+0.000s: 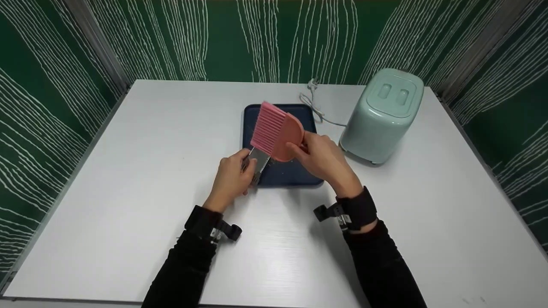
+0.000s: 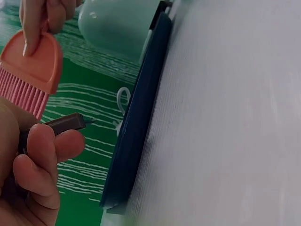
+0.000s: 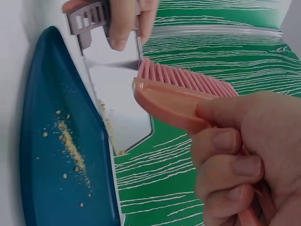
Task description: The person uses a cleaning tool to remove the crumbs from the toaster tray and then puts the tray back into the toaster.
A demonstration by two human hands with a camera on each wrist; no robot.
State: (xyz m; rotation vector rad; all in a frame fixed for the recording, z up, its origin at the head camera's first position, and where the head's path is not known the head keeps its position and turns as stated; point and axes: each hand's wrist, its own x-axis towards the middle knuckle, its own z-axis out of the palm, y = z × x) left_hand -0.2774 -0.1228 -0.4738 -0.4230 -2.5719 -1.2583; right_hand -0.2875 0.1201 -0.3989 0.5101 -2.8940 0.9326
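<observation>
head view: right hand (image 1: pixel 323 156) grasps brush (image 1: pixel 289 139), bristles (image 1: pixel 269 128) facing left, overlapping far end of scraper (image 1: pixel 259 161); left wrist view: left hand (image 2: pixel 37 174) grasps scraper above worktop (image 2: pixel 225 113); right wrist view: scraper extends lengthwise from left hand, beside crumb-strewn tray (image 3: pixel 42 188).

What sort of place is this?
Probably an indoor tabletop work booth: a white table, white-streaked green panels on three sides of it, and a mint-green, toaster-like appliance.
</observation>
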